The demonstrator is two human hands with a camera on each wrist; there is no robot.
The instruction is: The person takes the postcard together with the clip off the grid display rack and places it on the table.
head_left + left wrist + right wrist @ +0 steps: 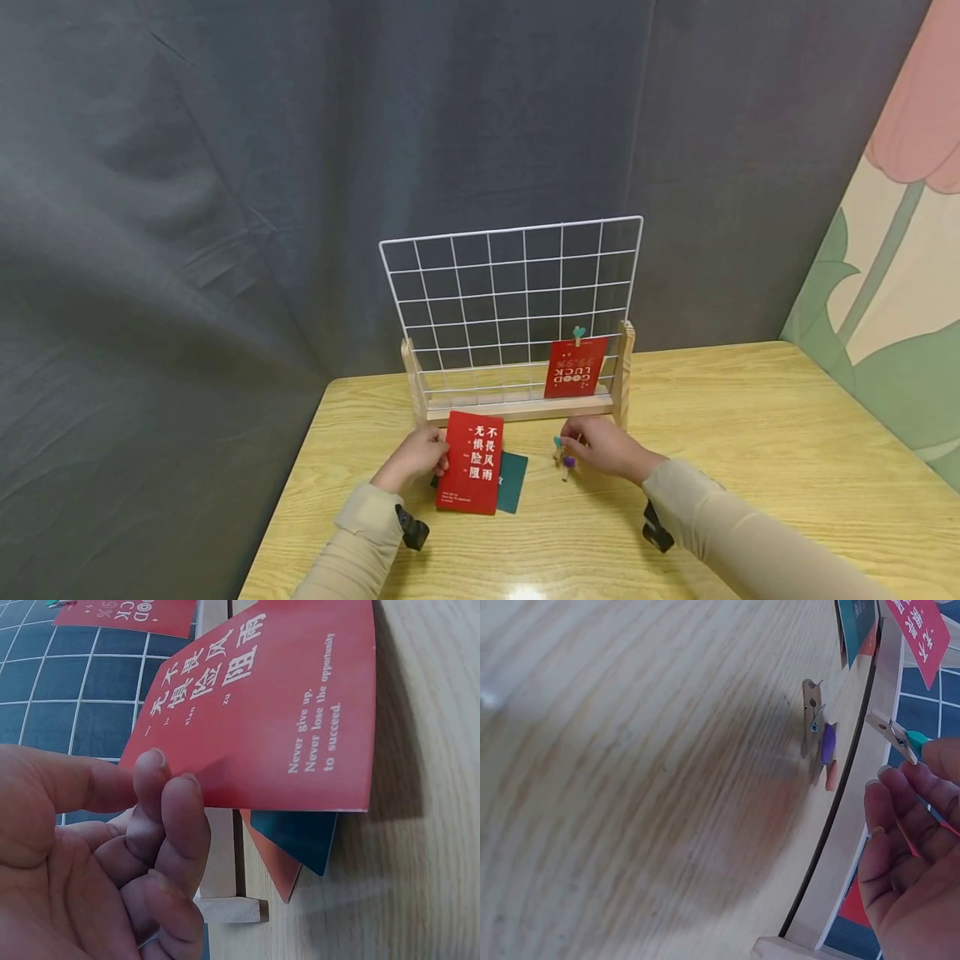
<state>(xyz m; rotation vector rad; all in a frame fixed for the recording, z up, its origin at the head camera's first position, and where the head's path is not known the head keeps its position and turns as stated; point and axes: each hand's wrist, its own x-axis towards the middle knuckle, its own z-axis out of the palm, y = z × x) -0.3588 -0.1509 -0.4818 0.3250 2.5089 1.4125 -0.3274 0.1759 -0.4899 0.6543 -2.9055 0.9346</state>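
My left hand (pixel 422 454) pinches a red card (pixel 468 462) by its edge, between thumb and fingers. The card's white Chinese characters and English lines face up, and it tilts above the table in the left wrist view. Under it lie a teal card (pixel 296 834) and an orange-red card (pixel 279 862). With thumb and fingertips, my right hand (pixel 600 444) holds a small wooden clothespin (pixel 891 735) with a teal heart, raised off the table. Close by on the tabletop are a clothespin with a purple heart (pixel 829 742) and a plain-looking wooden clothespin part (pixel 811 712).
Behind both hands stands a white wire grid (pixel 525 228) in a wooden base (pixel 517 411). A red "GOOD LUCK" card (pixel 562 383) hangs upside down at its lower right from a teal-heart clothespin (pixel 578 332). Dark cloth (pixel 225 208) hangs behind the table (pixel 735 433).
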